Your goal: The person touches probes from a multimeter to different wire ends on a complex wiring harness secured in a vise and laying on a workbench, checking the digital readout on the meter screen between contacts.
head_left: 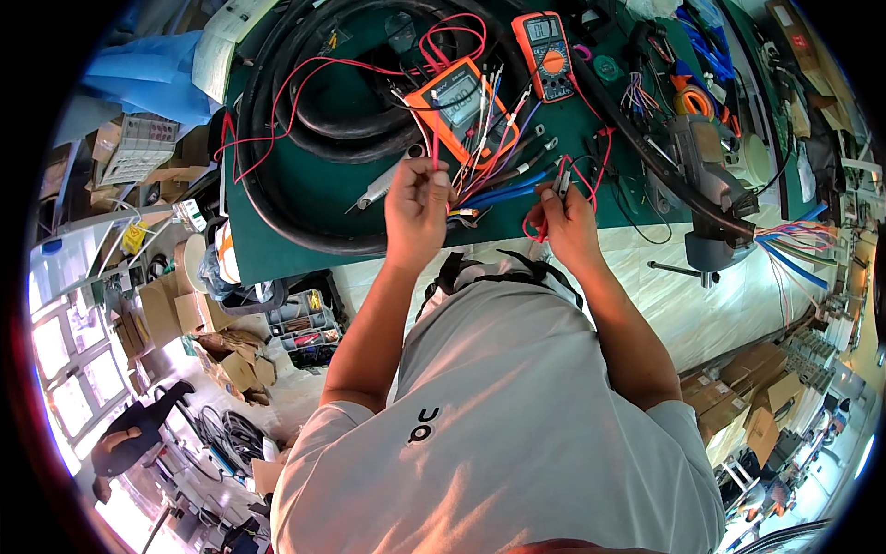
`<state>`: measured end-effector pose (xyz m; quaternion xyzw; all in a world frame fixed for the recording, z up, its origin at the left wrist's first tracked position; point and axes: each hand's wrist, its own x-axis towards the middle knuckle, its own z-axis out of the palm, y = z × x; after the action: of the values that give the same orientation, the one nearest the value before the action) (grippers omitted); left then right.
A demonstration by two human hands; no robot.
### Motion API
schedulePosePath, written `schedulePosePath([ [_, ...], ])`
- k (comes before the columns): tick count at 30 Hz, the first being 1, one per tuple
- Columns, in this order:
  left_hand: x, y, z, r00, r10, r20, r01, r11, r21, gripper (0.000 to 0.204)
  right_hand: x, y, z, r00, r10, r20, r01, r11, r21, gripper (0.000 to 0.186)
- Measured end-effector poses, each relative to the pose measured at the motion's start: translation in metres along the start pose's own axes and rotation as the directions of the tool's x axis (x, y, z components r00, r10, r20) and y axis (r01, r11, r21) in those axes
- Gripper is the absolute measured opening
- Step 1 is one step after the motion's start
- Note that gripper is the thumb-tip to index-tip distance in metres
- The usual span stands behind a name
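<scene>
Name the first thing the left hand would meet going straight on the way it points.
The left hand would probably meet the boxy orange multimeter with a grey screen. Thin white and red wires cross it and might come first; depth is unclear.

A slim red piece (436,150), lead or probe, I cannot tell which, stands nearly upright at left, its tip toward the far side; a small metallic clip (564,175) points far at right, a red lead (604,153) just right of it; between them, loose multicoloured wires (506,194) fan out.
</scene>
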<state>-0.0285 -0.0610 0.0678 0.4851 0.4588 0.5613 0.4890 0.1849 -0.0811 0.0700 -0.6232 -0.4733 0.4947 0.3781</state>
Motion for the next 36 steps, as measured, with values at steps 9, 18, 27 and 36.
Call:
schedulePosePath([
  [9,0.108,0.028,-0.023,0.959,-0.239,-0.151,0.233,0.971,-0.058,0.03,0.001,-0.014,0.005,0.995,-0.089,0.048,0.09,0.995,-0.033,0.015],
  [18,0.095,0.074,-0.002,0.96,-0.275,0.061,0.27,0.837,-0.476,0.029,-0.01,-0.024,0.015,0.985,-0.17,-0.026,0.17,0.985,-0.013,0.025],
  [27,0.036,0.049,0.059,0.97,0.077,0.231,-0.043,0.988,-0.152,0.023,-0.021,-0.016,0.037,0.997,0.019,0.074,-0.043,0.943,0.33,0.014],
  [36,0.015,-0.015,0.03,0.99,0.08,0.115,-0.139,0.637,0.758,0.042,-0.022,0.021,0.009,0.995,0.042,0.094,-0.067,0.957,0.282,0.025],
])
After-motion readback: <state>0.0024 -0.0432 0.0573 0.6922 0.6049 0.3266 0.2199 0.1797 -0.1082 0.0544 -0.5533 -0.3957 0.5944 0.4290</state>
